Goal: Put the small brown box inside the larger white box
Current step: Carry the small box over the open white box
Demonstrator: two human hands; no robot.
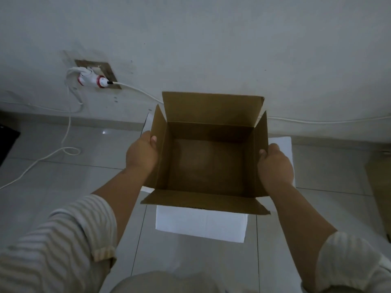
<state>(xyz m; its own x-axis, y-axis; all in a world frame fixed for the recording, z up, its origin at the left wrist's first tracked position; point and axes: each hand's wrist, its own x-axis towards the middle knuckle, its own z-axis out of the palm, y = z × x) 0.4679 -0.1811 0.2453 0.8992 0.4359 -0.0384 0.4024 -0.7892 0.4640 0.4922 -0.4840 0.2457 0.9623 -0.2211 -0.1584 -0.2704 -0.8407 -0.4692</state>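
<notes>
The small brown box (208, 163) is an open, empty cardboard carton with all its flaps spread out. I hold it in the air by its two sides. My left hand (142, 153) grips the left wall, thumb over the rim. On the right wall sits my right hand (275, 166), gripping the same way. Directly beneath it stands the larger white box (201, 226); only its near flap, a left strip and a right flap show around the brown box, and its inside is hidden.
Grey floor tiles (63, 176) lie all around. A white wall (211, 49) rises just behind the boxes, with a socket and plugs (95, 79) at the left. White cables (42, 159) trail over the floor at the left. Brown cardboard (380, 187) lies at the right edge.
</notes>
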